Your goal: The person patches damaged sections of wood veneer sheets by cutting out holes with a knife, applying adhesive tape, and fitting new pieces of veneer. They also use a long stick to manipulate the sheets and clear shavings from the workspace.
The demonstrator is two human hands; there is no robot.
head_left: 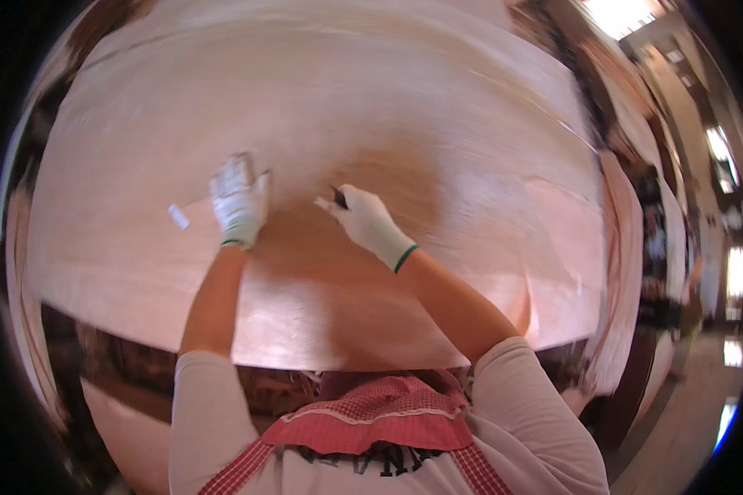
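A wide, pale pinkish-brown sheet that looks like wood veneer [140, 280] spreads out in front of me. My left hand [240, 198], in a white knit glove with a green cuff edge, lies flat on it with the fingers stretched out. To its right, my gloved right hand [370, 221] is closed around a small dark tool [339, 198], held low over the sheet. Its tip is blurred and its exact kind cannot be made out. A small white strip [178, 217] lies on the sheet just left of my left hand.
Near the right side, a raised or curled flap [525, 305] stands up from the sheet. More layered sheets [623, 272] hang along the right edge. Beyond them runs a floor [677, 421] with bright lights or windows at the far right. Dark clutter shows below the near edge.
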